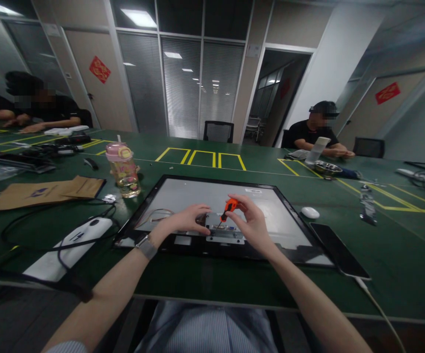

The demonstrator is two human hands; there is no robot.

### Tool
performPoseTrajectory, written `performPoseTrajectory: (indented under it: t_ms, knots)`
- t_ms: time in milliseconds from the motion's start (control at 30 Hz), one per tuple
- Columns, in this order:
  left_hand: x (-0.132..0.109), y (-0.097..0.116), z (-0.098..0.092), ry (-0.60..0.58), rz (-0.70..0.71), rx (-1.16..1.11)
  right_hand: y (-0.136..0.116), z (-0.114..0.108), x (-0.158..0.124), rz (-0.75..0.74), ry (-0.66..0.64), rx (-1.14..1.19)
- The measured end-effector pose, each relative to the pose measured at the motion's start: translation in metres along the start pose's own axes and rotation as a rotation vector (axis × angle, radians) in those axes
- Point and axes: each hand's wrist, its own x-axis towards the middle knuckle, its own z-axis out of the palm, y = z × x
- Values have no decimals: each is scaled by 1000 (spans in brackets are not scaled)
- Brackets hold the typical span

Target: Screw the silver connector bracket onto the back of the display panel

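Note:
A flat display panel (271, 215) with a dark frame lies back side up in front of me. Near its front edge sits a metal bracket (224, 237) with a row of connectors on it. My right hand (252, 223) grips an orange and black screwdriver (230, 206), its handle between thumb and fingers. The screwdriver's shaft slants down toward the connectors; I cannot tell whether the tip touches a screw. My left hand (188, 219), with a watch on the wrist, curls around the bracket's left end, thumb and fingers against it. Thin wires (157, 214) run left of that hand.
A white power bank-like box (68, 250), black cables, a brown paper bag (39, 192) and a pink-lidded bottle (124, 171) stand left. On the right lie a phone (339, 251) with its cable and a white earbud case (310, 212). People sit across the table.

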Motion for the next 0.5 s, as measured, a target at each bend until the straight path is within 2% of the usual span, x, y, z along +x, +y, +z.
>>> performPoseTrajectory:
  t_ms: [333,500]
  knots:
    - [2,-1,1,-7,17,13,-7,-1,0,-159,67,-221]
    - [2,-2,2,-4,20,31,-7,0,-2,-161,12,-221]
